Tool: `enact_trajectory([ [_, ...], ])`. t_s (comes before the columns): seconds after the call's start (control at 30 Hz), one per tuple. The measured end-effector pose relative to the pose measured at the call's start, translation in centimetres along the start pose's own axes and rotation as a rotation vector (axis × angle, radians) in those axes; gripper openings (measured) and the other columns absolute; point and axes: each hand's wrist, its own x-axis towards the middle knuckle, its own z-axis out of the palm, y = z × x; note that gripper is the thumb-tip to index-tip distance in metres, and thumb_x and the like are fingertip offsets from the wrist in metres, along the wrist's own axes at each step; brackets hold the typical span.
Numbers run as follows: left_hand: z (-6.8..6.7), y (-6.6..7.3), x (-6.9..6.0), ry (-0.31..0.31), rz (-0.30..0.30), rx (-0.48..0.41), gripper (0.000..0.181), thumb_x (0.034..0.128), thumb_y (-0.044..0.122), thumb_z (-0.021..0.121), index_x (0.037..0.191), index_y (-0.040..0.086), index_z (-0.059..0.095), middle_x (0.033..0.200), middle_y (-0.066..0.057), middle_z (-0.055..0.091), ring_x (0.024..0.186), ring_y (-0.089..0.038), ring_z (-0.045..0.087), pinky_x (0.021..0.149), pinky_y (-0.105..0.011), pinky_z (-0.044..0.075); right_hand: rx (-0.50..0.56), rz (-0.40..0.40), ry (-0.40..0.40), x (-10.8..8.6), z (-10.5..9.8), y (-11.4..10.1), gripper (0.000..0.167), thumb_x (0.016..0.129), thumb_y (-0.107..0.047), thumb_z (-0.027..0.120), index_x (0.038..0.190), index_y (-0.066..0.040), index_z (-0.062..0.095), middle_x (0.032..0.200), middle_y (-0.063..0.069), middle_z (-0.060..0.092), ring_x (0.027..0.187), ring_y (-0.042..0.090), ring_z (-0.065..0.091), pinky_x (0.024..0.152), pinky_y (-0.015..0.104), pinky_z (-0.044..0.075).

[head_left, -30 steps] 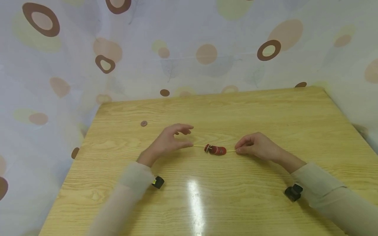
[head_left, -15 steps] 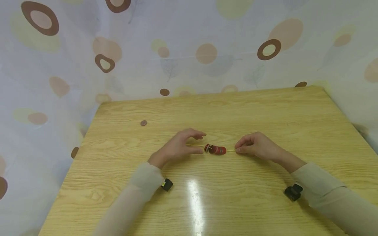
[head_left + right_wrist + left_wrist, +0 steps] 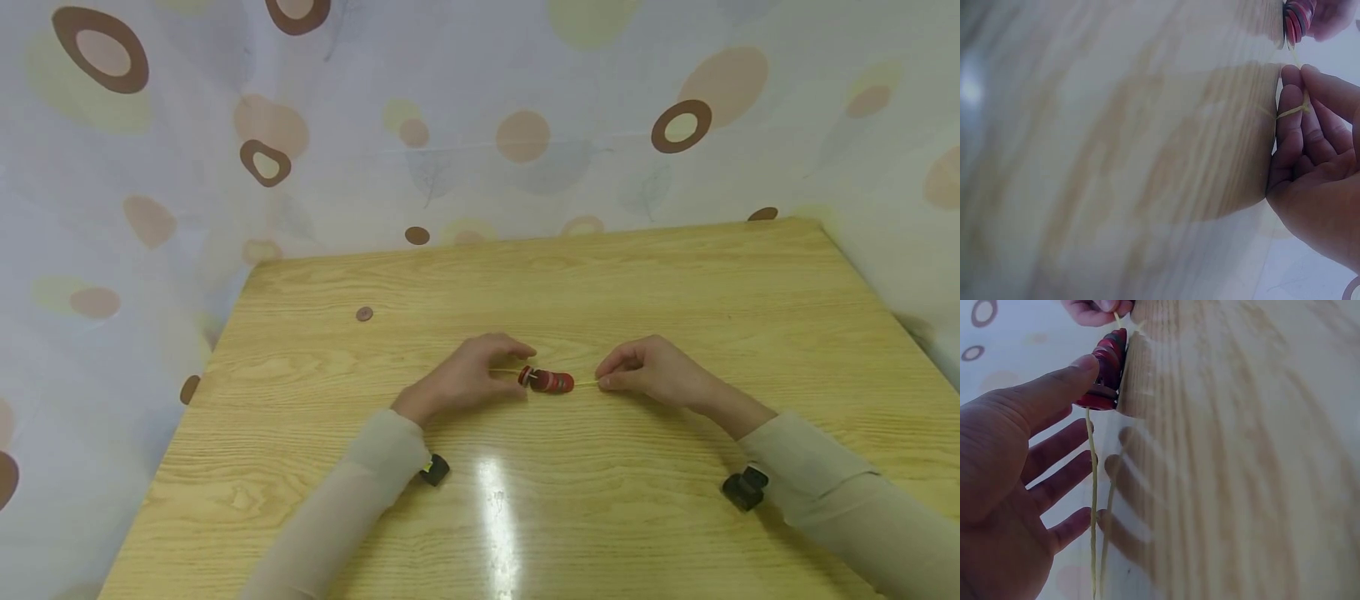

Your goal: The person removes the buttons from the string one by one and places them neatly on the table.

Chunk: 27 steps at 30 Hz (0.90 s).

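Observation:
Red and dark buttons (image 3: 551, 382) are threaded in a row on a yellow string (image 3: 587, 383) lying along the table; the leftmost few lean apart from the main stack. My left hand (image 3: 468, 375) is around the left end of the row, thumb and index finger on either side, with a gap below the index finger in the head view. In the left wrist view its thumb (image 3: 1072, 375) lies over or against the buttons; contact is unclear. The string runs past its spread fingers. My right hand (image 3: 652, 373) pinches the string's right end, and a short knotted tail (image 3: 1294, 112) shows.
A single brown button (image 3: 364, 314) lies on the wooden table (image 3: 637, 283) at the back left. Patterned cloth (image 3: 465, 125) hangs behind the table and at its sides. Light glares off the table near the front (image 3: 498, 525).
My left hand has moved right along the string, from its left stretch to the leftmost buttons, releasing its thumb hold on the string. The right hand has stayed put.

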Motion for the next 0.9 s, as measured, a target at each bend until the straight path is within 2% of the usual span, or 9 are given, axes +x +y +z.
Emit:
enact_trajectory([
  [0.67,0.13,-0.36,0.64,-0.009,0.082,0.116,0.034,0.0896,0.022,0.079,0.121,0.013,0.072,0.118,0.005,0.069,0.114,-0.012,0.056,0.102,-0.031,0.04,0.027,-0.002,-0.006,-0.04,-0.02,-0.09,0.019,0.092,-0.018,0.075,0.104,-0.003,0.075,0.098,0.005,0.075,0.088,0.016,0.063,0.076,0.024,0.05],
  [0.9,0.22,-0.46,0.77,-0.015,0.077,0.129,0.032,0.0891,0.024,0.079,0.119,0.015,0.073,0.116,0.007,0.069,0.114,-0.012,0.056,0.104,-0.034,0.039,0.025,0.003,-0.005,-0.1,0.02,-0.09,0.019,0.092,-0.018,0.076,0.104,-0.004,0.075,0.099,0.005,0.075,0.089,0.016,0.063,0.076,0.024,0.05],
])
